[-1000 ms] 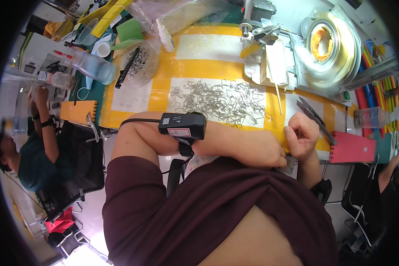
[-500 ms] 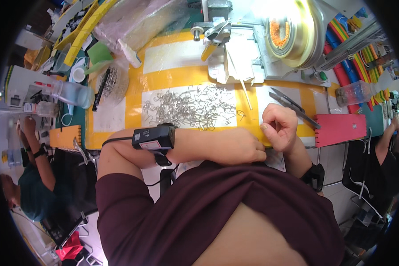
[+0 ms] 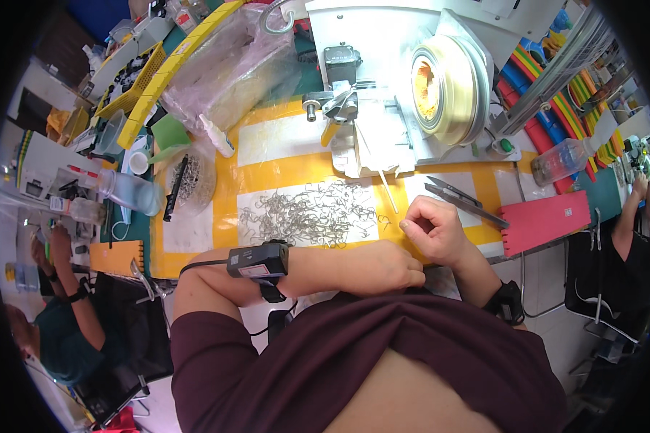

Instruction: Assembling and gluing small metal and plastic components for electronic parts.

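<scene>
My left forearm lies across the near edge of the table, and my left hand (image 3: 384, 265) is closed, its curled fingertips hidden underneath. Just right of it is my right hand (image 3: 438, 229), thumb and forefinger bent into a ring. Whether either hand holds something small, I cannot make out. Beyond my left forearm spreads a loose pile of small bent metal wire pieces (image 3: 303, 213) on a white patch. One wire piece (image 3: 385, 220) lies apart, near my right hand. Dark metal tweezers (image 3: 469, 203) rest beyond my right hand. A thin pale stick (image 3: 388, 191) points toward it.
Behind the pile stands a bench machine (image 3: 347, 108) with a large pale reel (image 3: 444, 90). At left sit a clear dish of metal pieces (image 3: 193, 180) with a black pen (image 3: 175, 189), and a white tube (image 3: 217, 137). A red board (image 3: 545, 222) lies at right. Other people work on both sides.
The whole view has tilted, so the table and both hands appear lower in the picture. Both hands keep nearly the same closed pose. The wire pile looks unchanged.
</scene>
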`<action>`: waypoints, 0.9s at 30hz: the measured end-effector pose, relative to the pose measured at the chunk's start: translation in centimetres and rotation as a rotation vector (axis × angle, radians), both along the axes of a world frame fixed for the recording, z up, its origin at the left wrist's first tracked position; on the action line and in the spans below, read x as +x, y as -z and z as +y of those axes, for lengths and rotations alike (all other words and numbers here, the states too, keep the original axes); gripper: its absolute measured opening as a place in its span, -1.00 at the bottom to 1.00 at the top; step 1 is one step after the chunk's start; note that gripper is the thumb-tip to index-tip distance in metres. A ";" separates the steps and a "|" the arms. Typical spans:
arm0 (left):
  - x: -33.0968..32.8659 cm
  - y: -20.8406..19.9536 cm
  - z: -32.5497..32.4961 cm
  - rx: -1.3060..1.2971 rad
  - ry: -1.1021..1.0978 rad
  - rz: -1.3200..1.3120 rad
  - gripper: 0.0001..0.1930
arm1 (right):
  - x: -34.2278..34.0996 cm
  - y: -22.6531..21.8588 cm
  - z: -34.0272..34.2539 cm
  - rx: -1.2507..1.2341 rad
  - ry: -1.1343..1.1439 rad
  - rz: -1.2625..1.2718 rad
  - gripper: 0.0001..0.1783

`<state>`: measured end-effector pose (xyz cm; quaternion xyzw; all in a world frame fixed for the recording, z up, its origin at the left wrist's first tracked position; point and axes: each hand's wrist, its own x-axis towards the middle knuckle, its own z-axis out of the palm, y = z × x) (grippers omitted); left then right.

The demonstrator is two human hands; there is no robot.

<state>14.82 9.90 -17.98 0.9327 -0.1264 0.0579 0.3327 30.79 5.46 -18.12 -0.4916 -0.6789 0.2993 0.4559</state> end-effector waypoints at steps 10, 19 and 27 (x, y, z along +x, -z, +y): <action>0.0 0.0 0.1 -0.048 -0.015 0.049 -0.82 | 0.0 -0.3 0.2 -0.010 -0.013 -0.009 -0.88; -0.1 -0.2 0.1 -0.092 -0.023 0.034 -0.81 | 0.2 -0.3 0.2 -0.038 -0.012 0.015 -0.87; 0.0 0.1 -0.2 -0.073 -0.019 0.027 -0.81 | 0.3 -0.2 -0.1 -0.050 -0.002 0.059 -0.87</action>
